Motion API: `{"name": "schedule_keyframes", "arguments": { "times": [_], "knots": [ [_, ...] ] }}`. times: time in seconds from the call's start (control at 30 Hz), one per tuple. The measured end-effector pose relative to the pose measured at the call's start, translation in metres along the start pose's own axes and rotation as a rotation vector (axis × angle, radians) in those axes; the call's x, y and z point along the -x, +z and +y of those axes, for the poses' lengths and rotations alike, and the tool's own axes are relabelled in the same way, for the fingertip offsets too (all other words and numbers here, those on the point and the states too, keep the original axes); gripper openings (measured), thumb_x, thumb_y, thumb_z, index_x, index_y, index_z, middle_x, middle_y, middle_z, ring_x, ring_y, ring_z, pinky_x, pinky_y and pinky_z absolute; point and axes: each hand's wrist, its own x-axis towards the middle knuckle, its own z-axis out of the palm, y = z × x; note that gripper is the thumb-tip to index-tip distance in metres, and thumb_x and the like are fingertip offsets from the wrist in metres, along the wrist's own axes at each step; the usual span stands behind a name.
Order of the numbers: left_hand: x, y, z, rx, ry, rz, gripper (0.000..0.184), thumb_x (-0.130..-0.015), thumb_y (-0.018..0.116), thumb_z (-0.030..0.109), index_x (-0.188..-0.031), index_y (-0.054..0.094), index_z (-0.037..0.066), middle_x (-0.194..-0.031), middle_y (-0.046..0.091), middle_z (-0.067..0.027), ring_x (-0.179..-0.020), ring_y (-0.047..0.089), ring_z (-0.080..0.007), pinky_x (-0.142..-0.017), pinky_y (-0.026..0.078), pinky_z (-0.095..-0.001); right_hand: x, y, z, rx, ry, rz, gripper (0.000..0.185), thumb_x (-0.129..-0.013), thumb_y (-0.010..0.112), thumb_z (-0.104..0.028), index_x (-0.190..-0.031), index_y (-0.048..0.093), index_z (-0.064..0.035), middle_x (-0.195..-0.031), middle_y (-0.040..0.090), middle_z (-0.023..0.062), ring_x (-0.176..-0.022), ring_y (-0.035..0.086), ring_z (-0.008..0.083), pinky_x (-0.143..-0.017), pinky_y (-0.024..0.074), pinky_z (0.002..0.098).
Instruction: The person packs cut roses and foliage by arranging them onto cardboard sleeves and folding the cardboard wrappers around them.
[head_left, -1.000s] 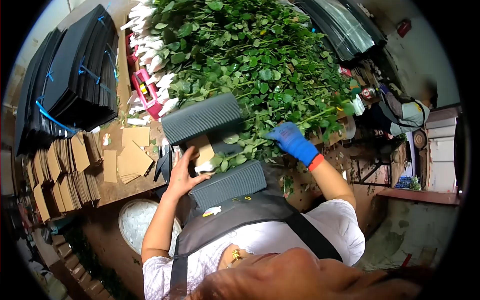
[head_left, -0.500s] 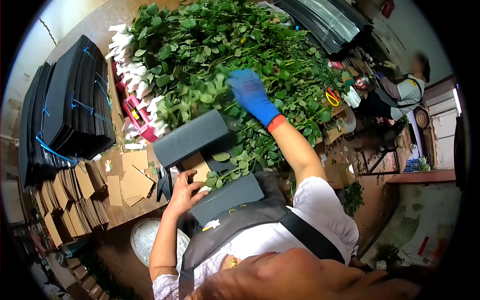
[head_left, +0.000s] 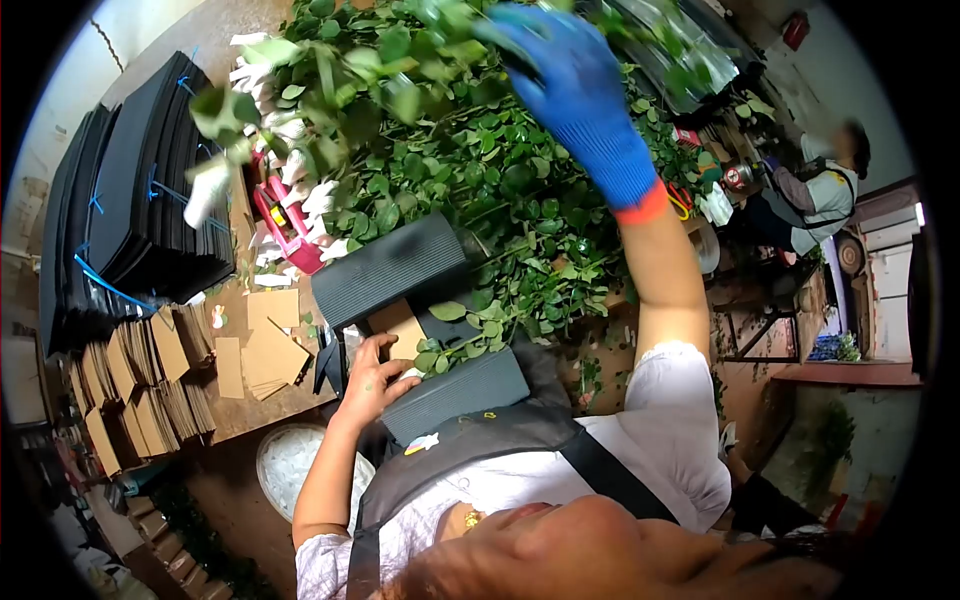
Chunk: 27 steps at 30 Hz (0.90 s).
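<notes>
My right hand point(head_left: 565, 75), in a blue knit glove with a red cuff, is raised over the leafy pile with fingers closed round a rose stem. That stem's blurred leaves reach left to a white-covered head point(head_left: 207, 195). My bare left hand point(head_left: 372, 382) is low at the left, fingers curled at a cardboard piece point(head_left: 398, 325) and a white-tipped rose stem point(head_left: 455, 350). This stem lies between two raised parts of dark grey corrugated sheet, the far one point(head_left: 390, 270) and the near one point(head_left: 458, 395). The near part partly hides the left fingertips.
A large heap of green rose stems point(head_left: 520, 190) covers the table, white heads leftward. A pink tool point(head_left: 285, 225) lies beside them. Black sheets point(head_left: 160, 190) and cardboard pieces point(head_left: 150, 385) are stacked left. Red-handled scissors point(head_left: 680, 203) lie right, near another person point(head_left: 825, 195).
My right hand has lifted from the pile and moved up and right, drawing out a leafy stem with a white head. My left hand stays nearly in place.
</notes>
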Motion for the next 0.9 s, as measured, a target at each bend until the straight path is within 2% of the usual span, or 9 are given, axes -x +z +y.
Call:
{"name": "schedule_keyframes", "arguments": {
  "times": [0.03, 0.07, 0.1, 0.23, 0.3, 0.47, 0.6, 0.73, 0.9],
  "knots": [
    [0.0, 0.0, -0.001, -0.007, 0.005, -0.004, 0.031, -0.076, 0.085, 0.027, -0.1, 0.079, 0.008, -0.131, 0.054, -0.02, -0.123, 0.05, -0.0382, -0.103, 0.043, -0.046, -0.012, 0.02, 0.005, 0.143, -0.005, 0.001, 0.05, -0.084, 0.073, -0.021, -0.133, 0.062, -0.0252, -0.115, 0.065, 0.0042, -0.101, 0.063, 0.0246, -0.088, 0.0511, 0.0403],
    [0.001, 0.0, -0.002, -0.013, 0.008, -0.004, 0.031, -0.076, 0.084, 0.027, -0.1, 0.079, 0.008, -0.131, 0.054, -0.0199, -0.123, 0.049, -0.0382, -0.104, 0.043, -0.046, -0.034, 0.024, -0.005, 0.143, 0.011, 0.078, 0.043, -0.082, 0.068, -0.019, -0.125, 0.064, -0.0124, -0.118, 0.059, 0.0161, -0.114, 0.055, 0.034, -0.098, 0.0445, 0.0467],
    [0.001, -0.001, -0.002, 0.011, 0.0, -0.006, 0.031, -0.076, 0.084, 0.027, -0.1, 0.079, 0.009, -0.131, 0.054, -0.0197, -0.123, 0.05, -0.0383, -0.105, 0.042, -0.0459, -0.033, 0.048, -0.001, 0.316, 0.089, -0.01, 0.039, -0.084, 0.069, -0.022, -0.122, 0.065, -0.0155, -0.109, 0.063, 0.0121, -0.1, 0.059, 0.0304, -0.087, 0.0488, 0.0449],
    [0.003, -0.001, 0.0, 0.019, -0.03, 0.003, 0.031, -0.076, 0.084, 0.028, -0.101, 0.079, 0.01, -0.132, 0.054, -0.0194, -0.124, 0.049, -0.0382, -0.105, 0.042, -0.0454, 0.049, 0.106, -0.049, 0.095, 0.003, -0.822, 0.02, -0.087, 0.067, -0.028, -0.101, 0.071, -0.0149, -0.087, 0.069, 0.0102, -0.084, 0.07, 0.0288, -0.071, 0.0574, 0.0425],
    [0.001, -0.002, 0.0, 0.023, -0.031, -0.01, 0.031, -0.076, 0.084, 0.028, -0.101, 0.079, 0.01, -0.133, 0.053, -0.0193, -0.124, 0.049, -0.0382, -0.105, 0.042, -0.0455, 0.152, 0.13, -0.086, -0.028, -0.149, -1.248, 0.018, -0.084, 0.068, -0.02, -0.1, 0.074, -0.0128, -0.103, 0.07, 0.0128, -0.094, 0.07, 0.0296, -0.08, 0.0569, 0.0438],
    [-0.001, -0.002, -0.004, 0.02, 0.02, 0.008, 0.03, -0.077, 0.084, 0.028, -0.096, 0.078, 0.006, -0.131, 0.054, -0.0194, -0.123, 0.05, -0.038, -0.102, 0.043, -0.0454, 0.168, 0.118, -0.053, -0.281, 0.422, -0.841, 0.013, -0.084, 0.065, -0.014, -0.097, 0.067, -0.0155, -0.097, 0.067, 0.0069, -0.09, 0.067, 0.0286, -0.078, 0.0554, 0.0434],
    [0.001, -0.002, -0.002, 0.024, 0.007, 0.001, 0.03, -0.077, 0.084, 0.026, -0.1, 0.079, 0.008, -0.13, 0.055, -0.0199, -0.124, 0.05, -0.037, -0.104, 0.043, -0.0453, 0.101, 0.034, -0.025, -0.111, 0.168, -0.19, 0.038, -0.084, 0.062, -0.005, -0.118, 0.067, -0.0219, -0.102, 0.069, 0.0035, -0.092, 0.066, 0.0275, -0.084, 0.0535, 0.0408],
    [0.001, 0.0, -0.001, -0.003, 0.023, 0.042, 0.044, -0.076, 0.084, 0.028, -0.113, 0.074, 0.008, -0.13, 0.057, -0.0182, -0.122, 0.052, -0.0377, -0.104, 0.044, -0.045, 0.088, -0.031, -0.053, -0.379, 0.104, -0.369, 0.033, -0.087, 0.066, -0.011, -0.119, 0.067, -0.0218, -0.102, 0.069, 0.0045, -0.091, 0.066, 0.0272, -0.083, 0.0536, 0.04],
    [0.006, 0.014, -0.021, 0.15, -0.073, 0.135, 0.11, -0.067, 0.093, 0.03, -0.154, 0.028, 0.009, -0.13, 0.065, -0.0138, -0.125, 0.054, -0.0355, -0.106, 0.043, -0.0464, 0.2, -0.017, -0.071, -0.54, 0.094, -0.902, 0.025, -0.087, 0.068, -0.015, -0.111, 0.068, -0.0204, -0.092, 0.068, 0.0079, -0.087, 0.066, 0.0311, -0.074, 0.0541, 0.0418]
  ]
}}
